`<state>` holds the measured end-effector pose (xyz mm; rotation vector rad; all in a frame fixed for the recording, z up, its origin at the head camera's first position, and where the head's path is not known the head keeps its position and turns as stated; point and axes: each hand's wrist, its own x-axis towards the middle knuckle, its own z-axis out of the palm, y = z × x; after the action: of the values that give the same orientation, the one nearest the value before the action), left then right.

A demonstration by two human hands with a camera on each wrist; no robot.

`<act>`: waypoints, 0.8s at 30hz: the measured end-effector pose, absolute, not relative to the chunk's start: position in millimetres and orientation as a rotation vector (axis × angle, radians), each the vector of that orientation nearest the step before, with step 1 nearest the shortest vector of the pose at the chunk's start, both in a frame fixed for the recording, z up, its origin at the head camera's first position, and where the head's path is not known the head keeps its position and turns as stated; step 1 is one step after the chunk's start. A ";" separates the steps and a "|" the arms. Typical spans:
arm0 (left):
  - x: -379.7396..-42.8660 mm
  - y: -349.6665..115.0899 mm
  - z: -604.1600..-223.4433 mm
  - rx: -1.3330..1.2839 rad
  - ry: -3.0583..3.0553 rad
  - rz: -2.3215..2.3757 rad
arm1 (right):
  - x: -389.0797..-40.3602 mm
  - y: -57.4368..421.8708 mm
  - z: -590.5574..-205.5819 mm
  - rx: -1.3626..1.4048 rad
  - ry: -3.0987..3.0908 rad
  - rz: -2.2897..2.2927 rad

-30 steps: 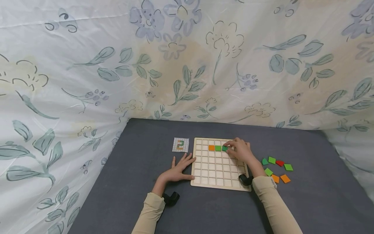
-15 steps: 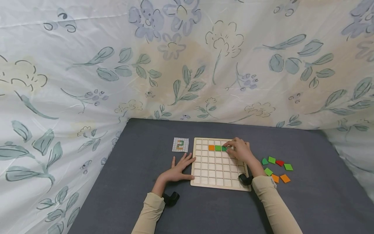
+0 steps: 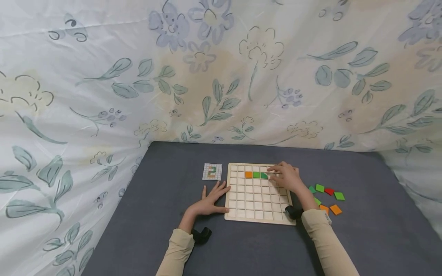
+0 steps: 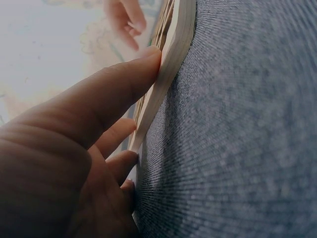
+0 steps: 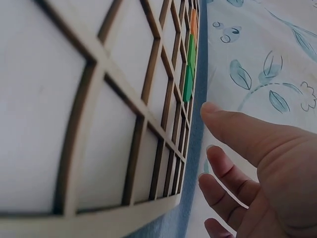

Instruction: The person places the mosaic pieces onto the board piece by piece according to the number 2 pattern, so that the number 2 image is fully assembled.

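Note:
My left hand [image 3: 206, 203] lies at the left edge of a wooden grid board [image 3: 241, 200], fingers spread and fairly straight. In the left wrist view its thumb [image 4: 124, 79] and fingertips touch the board's side. An orange square tile [image 3: 248, 174], a light green square tile [image 3: 256, 174] and a darker green tile [image 3: 264, 175] sit side by side in cells of the second row from the back. Just right of the darker green tile hovers my right hand [image 3: 288, 177], its fingers loosely bent and apart. The right wrist view shows nothing between its thumb and fingers [image 5: 223, 163].
A small printed card [image 3: 212, 171] with a coloured grid pattern lies left of the board. Loose tiles lie on the dark cloth to the right, among them a red piece [image 3: 329, 191], a green square [image 3: 339, 196] and an orange square [image 3: 335, 209]. Flowered fabric hangs behind.
My right hand has let go of the darker green tile and shifted slightly right, so more of that tile shows in its cell. My left hand stays at the board's edge.

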<state>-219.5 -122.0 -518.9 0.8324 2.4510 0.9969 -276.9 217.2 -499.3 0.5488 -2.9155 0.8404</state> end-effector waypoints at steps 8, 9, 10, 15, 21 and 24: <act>-218.7 -122.9 -520.1 0.840 2.448 1.012 | -270.6 227.0 -501.2 0.529 -2.901 0.848; -218.6 -123.0 -519.9 0.840 2.448 1.009 | -269.8 228.3 -501.6 0.526 -2.899 0.843; -218.6 -123.0 -519.9 0.841 2.447 1.006 | -269.0 229.9 -502.1 0.524 -2.897 0.832; -219.2 -122.9 -521.6 0.849 2.446 1.005 | -264.6 237.4 -501.7 0.493 -2.893 0.828; -220.2 -122.9 -522.8 0.844 2.442 1.010 | -259.2 245.1 -499.1 0.462 -2.899 0.811; -220.2 -123.3 -522.0 0.847 2.444 1.008 | -256.9 248.9 -499.1 0.443 -2.898 0.803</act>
<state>-220.2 -123.3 -522.0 0.8469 2.4442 1.0079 -256.9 248.9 -499.1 0.4426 -2.8981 0.8033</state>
